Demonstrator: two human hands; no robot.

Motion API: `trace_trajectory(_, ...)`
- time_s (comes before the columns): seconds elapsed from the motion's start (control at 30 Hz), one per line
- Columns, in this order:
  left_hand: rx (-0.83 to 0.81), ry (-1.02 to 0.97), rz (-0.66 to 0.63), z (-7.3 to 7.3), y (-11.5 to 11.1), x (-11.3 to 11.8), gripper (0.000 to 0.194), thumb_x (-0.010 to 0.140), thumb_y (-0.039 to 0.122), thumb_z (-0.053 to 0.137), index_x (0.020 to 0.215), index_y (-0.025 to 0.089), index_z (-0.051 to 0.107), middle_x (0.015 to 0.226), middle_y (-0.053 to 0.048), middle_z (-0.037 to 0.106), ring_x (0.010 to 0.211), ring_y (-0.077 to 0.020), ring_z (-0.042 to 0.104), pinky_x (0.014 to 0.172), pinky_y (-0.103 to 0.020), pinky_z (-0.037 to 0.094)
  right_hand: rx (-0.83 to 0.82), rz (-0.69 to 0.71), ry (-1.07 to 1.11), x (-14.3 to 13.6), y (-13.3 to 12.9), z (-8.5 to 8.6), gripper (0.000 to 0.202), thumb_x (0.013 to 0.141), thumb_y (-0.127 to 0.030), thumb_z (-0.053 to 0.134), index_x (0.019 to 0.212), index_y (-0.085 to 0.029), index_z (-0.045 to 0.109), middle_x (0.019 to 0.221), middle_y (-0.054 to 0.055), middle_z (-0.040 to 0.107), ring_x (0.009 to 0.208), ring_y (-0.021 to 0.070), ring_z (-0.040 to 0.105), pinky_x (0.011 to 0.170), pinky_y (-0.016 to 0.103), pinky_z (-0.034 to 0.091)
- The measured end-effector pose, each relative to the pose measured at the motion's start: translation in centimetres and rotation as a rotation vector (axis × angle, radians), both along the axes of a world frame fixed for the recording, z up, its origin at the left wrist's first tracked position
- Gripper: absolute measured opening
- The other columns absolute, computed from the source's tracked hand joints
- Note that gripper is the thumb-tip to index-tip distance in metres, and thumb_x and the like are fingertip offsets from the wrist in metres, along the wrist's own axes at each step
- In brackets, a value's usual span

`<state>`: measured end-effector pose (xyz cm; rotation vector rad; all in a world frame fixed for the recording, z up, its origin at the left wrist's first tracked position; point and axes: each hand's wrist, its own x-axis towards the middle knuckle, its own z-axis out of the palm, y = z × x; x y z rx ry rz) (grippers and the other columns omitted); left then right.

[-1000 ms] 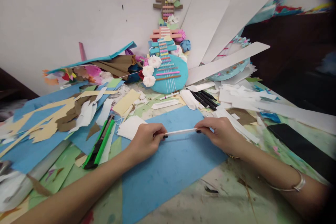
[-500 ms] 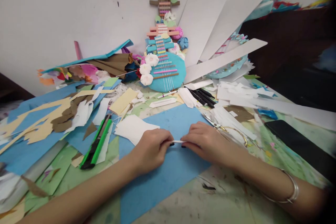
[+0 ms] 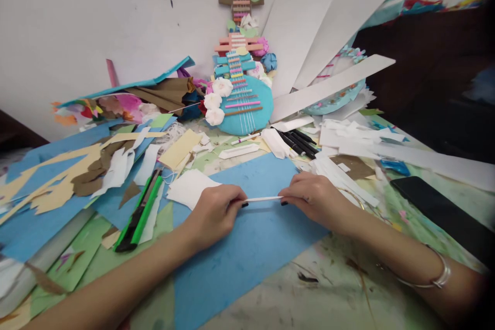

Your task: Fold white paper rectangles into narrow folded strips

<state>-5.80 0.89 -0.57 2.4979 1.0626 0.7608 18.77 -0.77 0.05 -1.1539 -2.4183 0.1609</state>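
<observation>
A thin white paper strip (image 3: pixel 264 199) is stretched level between my hands, just above a blue paper sheet (image 3: pixel 247 263). My left hand (image 3: pixel 216 216) pinches its left end between thumb and fingers. At the other end, my right hand (image 3: pixel 317 198) grips it the same way. White paper pieces (image 3: pixel 189 188) lie beside my left hand, partly covered by it. Gold-handled scissors (image 3: pixel 353 196) rest behind my right hand, mostly hidden by it.
A green box cutter (image 3: pixel 141 211) lies to the left among paper scraps (image 3: pixel 93 165). Black pens (image 3: pixel 296 142) sit behind the sheet. A blue paper guitar (image 3: pixel 251 105) with white flowers leans at the wall. On the right is a black phone (image 3: pixel 444 216).
My hands have moved apart, the left one leftward and the right one rightward and slightly up. More of the white strip shows between them. My right hand now covers more of the scissors.
</observation>
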Motion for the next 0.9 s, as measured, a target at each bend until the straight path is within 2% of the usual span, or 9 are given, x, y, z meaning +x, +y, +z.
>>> trace_trajectory(0.13,-0.003,-0.010,-0.006,0.2,-0.2,0.2,0.005,0.080,0.019,0.057,0.082,0.017,0.061,0.070,0.000,0.063,0.063,-0.0132,0.057,0.061,-0.025,0.044,0.044,0.021,0.033,-0.1,-0.1,0.0,0.021,0.086,-0.015,0.053,0.081,-0.017,0.073,0.065,0.007,0.065,0.068,0.0153,0.058,0.062,0.024,0.042)
trace_trajectory(0.2,0.017,-0.001,0.001,0.2,-0.3,0.3,0.024,0.076,0.027,0.065,0.097,0.017,0.060,0.081,-0.003,0.064,0.073,-0.0164,0.060,0.067,-0.029,0.048,0.072,0.047,0.049,-0.2,-0.2,-0.1,0.021,0.086,-0.015,0.052,0.082,-0.016,0.073,0.064,0.007,0.065,0.068,0.0152,0.058,0.061,0.024,0.043)
trace_trajectory(0.27,0.065,0.000,0.023,0.3,-0.2,0.4,0.044,0.073,0.032,0.069,0.112,0.017,0.055,0.101,-0.008,0.063,0.091,-0.0214,0.059,0.079,-0.034,0.049,0.102,0.061,0.052,-0.3,-0.3,-0.2,0.020,0.086,-0.015,0.053,0.082,-0.015,0.073,0.064,0.007,0.064,0.067,0.0148,0.057,0.061,0.024,0.042)
trace_trajectory(0.33,0.116,-0.010,0.053,0.2,-0.2,0.5,0.051,0.073,0.033,0.070,0.118,0.017,0.051,0.116,-0.011,0.057,0.108,-0.0250,0.053,0.090,-0.039,0.046,0.116,0.066,0.039,-0.5,-0.5,-0.3,0.019,0.086,-0.015,0.054,0.082,-0.015,0.072,0.065,0.007,0.064,0.066,0.0144,0.056,0.061,0.024,0.042)
trace_trajectory(0.4,0.144,-0.016,0.057,0.1,-0.3,0.6,0.051,0.074,0.033,0.069,0.118,0.017,0.051,0.120,-0.012,0.055,0.112,-0.0258,0.050,0.094,-0.042,0.044,0.119,0.070,0.026,-0.7,-0.7,-0.2,0.019,0.086,-0.015,0.054,0.081,-0.015,0.072,0.066,0.007,0.063,0.066,0.0144,0.056,0.062,0.025,0.041)
trace_trajectory(0.5,0.126,-0.002,-0.034,-0.3,-0.7,0.8,0.044,0.078,0.033,0.065,0.117,0.017,0.053,0.108,-0.010,0.062,0.102,-0.0232,0.056,0.088,-0.039,0.046,0.131,0.085,0.013,-1.3,-1.3,0.1,0.022,0.088,-0.018,0.051,0.080,-0.016,0.070,0.066,0.006,0.061,0.068,0.0150,0.054,0.064,0.026,0.041)
trace_trajectory(0.63,0.122,-0.006,-0.159,-0.9,-1.3,0.9,0.018,0.087,0.026,0.054,0.101,0.020,0.064,0.082,-0.004,0.069,0.077,-0.0171,0.061,0.073,-0.032,0.046,0.172,0.123,-0.012,-2.5,-2.0,0.0,0.027,0.092,-0.020,0.045,0.079,-0.015,0.069,0.063,0.005,0.060,0.068,0.0150,0.052,0.065,0.028,0.039)
trace_trajectory(0.73,0.107,0.029,-0.165,-0.7,-1.4,0.9,0.018,0.089,0.021,0.051,0.088,0.021,0.069,0.071,-0.001,0.069,0.066,-0.0139,0.060,0.068,-0.029,0.042,0.206,0.155,-0.004,-3.0,-2.2,-0.4,0.027,0.092,-0.019,0.044,0.079,-0.015,0.068,0.062,0.005,0.059,0.067,0.0147,0.051,0.066,0.029,0.039)
trace_trajectory(0.9,0.100,0.084,-0.130,0.0,-1.0,0.7,0.023,0.091,0.023,0.047,0.086,0.022,0.069,0.065,0.000,0.068,0.061,-0.0144,0.058,0.065,-0.028,0.039,0.235,0.150,0.016,-2.3,-1.7,-0.3,0.026,0.091,-0.015,0.044,0.078,-0.013,0.067,0.064,0.006,0.060,0.068,0.0149,0.052,0.062,0.026,0.039)
